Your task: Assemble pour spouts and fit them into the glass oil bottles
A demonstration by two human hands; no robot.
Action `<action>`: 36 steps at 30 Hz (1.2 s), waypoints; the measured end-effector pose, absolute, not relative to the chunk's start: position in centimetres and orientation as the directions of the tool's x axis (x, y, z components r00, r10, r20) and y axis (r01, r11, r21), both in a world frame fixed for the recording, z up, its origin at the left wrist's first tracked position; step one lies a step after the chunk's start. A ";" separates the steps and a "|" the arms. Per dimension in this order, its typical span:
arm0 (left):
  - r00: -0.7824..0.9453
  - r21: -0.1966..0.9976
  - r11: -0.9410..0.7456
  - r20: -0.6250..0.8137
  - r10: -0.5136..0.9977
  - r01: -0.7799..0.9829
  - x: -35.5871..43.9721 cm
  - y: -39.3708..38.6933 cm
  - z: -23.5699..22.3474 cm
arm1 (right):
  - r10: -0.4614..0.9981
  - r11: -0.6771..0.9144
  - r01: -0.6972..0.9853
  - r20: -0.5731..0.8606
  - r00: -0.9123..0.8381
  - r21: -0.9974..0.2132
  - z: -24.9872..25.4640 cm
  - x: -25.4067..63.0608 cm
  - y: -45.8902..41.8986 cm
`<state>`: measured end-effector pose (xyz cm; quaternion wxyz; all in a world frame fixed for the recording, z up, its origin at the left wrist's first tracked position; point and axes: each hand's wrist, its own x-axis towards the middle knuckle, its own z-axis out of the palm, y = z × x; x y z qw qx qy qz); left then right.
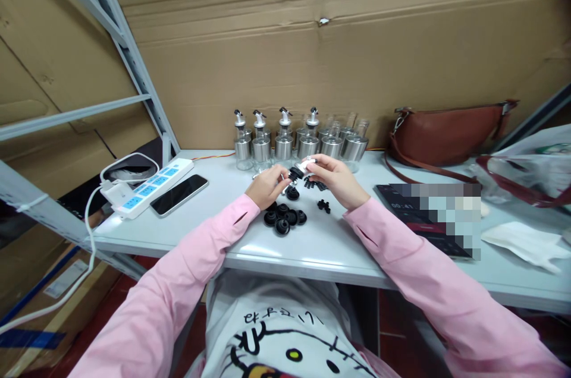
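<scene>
My left hand point(266, 185) is closed in a pinch on a small black stopper point(295, 173). My right hand point(335, 178) is closed on a silver pour spout point(308, 163), whose end meets the black stopper between the two hands, just above the table. Below my hands lies a cluster of several black stoppers point(284, 218) on the white table point(321, 247). A few smaller black parts point(323, 206) lie to the right of them. Both arms are in pink sleeves.
A row of several glass-and-steel oil bottles point(298, 143) stands at the back against a cardboard wall. At left lie a white power strip point(151, 186) and a phone point(179, 194). To the right are a brown bag point(450, 133), a dark tablet point(428, 217), and a plastic bag point(530, 179).
</scene>
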<state>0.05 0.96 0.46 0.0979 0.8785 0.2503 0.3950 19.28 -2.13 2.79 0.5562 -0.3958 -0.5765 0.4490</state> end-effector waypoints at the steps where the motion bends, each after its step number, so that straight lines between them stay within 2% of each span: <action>1: 0.562 0.369 -0.857 0.647 0.515 0.361 0.1 0.9 0.5 | 0.956 0.282 -0.036 0.284 -0.067 -0.959 2.8 19.3 -2.1; 7: 0.558 0.354 -0.874 0.673 0.485 0.332 0.1 1.0 0.3 | 0.963 0.238 -0.047 0.242 -0.121 -0.970 2.8 19.5 -2.1; 13: 0.533 0.385 -0.833 0.642 0.551 0.397 0.0 1.3 0.0 | 0.963 0.216 -0.049 0.221 -0.153 -0.975 2.9 19.5 -2.1; 17: 0.548 0.387 -0.853 0.654 0.522 0.350 -0.1 1.3 0.1 | 0.966 0.215 -0.012 0.214 -0.147 -0.977 2.7 19.4 -2.1; 22: 0.646 0.276 -0.930 0.669 0.368 0.243 0.0 1.0 0.5 | 0.951 0.274 0.111 0.252 -0.181 -0.955 2.9 19.1 -2.2; 27: 0.623 0.288 -0.909 0.662 0.416 0.301 0.1 0.8 0.5 | 0.926 0.364 0.087 0.350 -0.140 -0.927 2.7 18.7 -2.2; 30: 0.586 0.305 -0.896 0.679 0.442 0.323 0.1 0.7 0.6 | 0.876 0.475 0.110 0.458 -0.150 -0.873 2.7 18.5 -2.6; 36: 0.556 0.328 -0.868 0.670 0.491 0.372 0.1 0.7 0.5 | 0.744 0.665 0.398 0.609 -0.276 -0.632 3.0 18.4 -3.5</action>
